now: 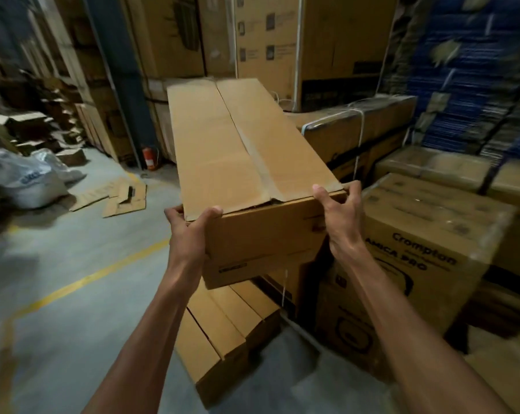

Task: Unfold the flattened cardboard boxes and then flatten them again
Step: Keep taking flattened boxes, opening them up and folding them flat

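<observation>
Warehouse: box [246, 144] between hands [190, 228] [339, 216]

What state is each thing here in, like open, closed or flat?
Long brown cardboard box: unfolded, top flaps closed, held at its near end.
Left hand: grips the box's near left corner.
Right hand: grips its near right corner.
Brown cardboard pieces on the floor: lying flat.
Printed brown carton: closed.

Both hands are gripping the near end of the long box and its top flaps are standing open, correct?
No. In the head view the left hand and right hand grip the near end of the long box, but its top flaps lie closed, meeting along a centre seam.
</observation>
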Demonstrator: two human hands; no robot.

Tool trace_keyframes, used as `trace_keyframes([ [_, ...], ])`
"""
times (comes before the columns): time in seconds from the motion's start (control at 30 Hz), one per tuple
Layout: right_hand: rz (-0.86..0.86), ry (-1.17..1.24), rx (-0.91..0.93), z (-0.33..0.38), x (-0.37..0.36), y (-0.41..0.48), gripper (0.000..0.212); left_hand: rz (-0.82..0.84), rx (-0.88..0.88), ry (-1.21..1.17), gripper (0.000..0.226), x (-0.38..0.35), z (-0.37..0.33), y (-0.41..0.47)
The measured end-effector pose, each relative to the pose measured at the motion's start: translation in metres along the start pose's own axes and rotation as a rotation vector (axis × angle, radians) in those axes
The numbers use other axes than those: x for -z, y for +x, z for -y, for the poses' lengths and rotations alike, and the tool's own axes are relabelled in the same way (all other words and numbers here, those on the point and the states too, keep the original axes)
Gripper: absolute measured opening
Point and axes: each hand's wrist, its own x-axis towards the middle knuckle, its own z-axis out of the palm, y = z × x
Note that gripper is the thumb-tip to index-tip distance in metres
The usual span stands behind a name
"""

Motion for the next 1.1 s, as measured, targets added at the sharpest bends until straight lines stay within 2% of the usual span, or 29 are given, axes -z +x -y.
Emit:
trace_keyframes([
  [0.17, -0.132, 0.048, 0.069, 0.045, 0.066, -0.016, 0.045, 0.108, -0.093, 0.001, 0.037, -0.03, -0.046, -0.035],
  [0.33, -0.249, 0.082, 0.106, 0.063, 0.123, -0.022, 0.041, 0.234, -0.126, -0.011, 0.045, -0.068, -0.07, -0.053],
  [0.53, -0.455, 0.062, 0.122, 0.063, 0.191, -0.032, 0.044, 0.475, -0.093, -0.031, 0.056, -0.131, -0.07, -0.064],
  [0.6, -0.52, 0.05, 0.095, 0.062, 0.211, -0.033, 0.051, 0.545, -0.059, -0.056, 0.059, -0.156, -0.065, -0.067],
  [0.7, -0.608, 0.005, 0.065, 0.057, 0.233, -0.032, 0.058, 0.636, -0.037, -0.041, 0.054, -0.192, -0.053, -0.067],
  [0.8, -0.707, -0.027, 0.033, 0.047, 0.246, -0.022, 0.065, 0.701, -0.019, -0.027, 0.051, -0.226, -0.039, -0.054],
  [0.97, -0.811, -0.084, -0.005, 0.018, 0.243, 0.016, 0.047, 0.806, 0.022, -0.006, 0.052, -0.279, -0.011, -0.008],
  [1.1, -0.874, -0.089, -0.056, -0.006, 0.221, 0.065, 0.043, 0.88, 0.043, 0.033, 0.063, -0.319, 0.01, 0.05],
])
